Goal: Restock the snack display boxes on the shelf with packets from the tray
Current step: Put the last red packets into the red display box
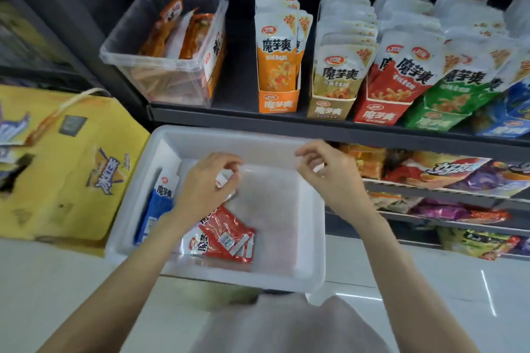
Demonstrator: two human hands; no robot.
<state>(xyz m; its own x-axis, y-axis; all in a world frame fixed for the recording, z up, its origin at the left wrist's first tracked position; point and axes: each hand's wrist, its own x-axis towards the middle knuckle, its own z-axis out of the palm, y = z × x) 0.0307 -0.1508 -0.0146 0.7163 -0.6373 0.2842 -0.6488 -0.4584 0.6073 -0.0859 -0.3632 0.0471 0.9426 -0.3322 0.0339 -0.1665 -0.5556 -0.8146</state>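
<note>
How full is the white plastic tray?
Nearly empty: the white plastic tray holds only a few red packets and a blue packet; much floor is bare.

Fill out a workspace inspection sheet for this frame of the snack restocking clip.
Surface: dark shelf above, pale floor below.
Job's things: white tray holds red packets and a blue packet; five display boxes stand in a row, orange, tan, red, green, blue, all stocked.
Clutter: clear bin with orange packets; yellow carton left of the tray.
Hands: left hand pinches a small packet over the tray; right hand hovers, fingers loosely curled, empty.
Cables: nothing seen.
Surroundings: lower shelves of assorted snack bags.
</note>
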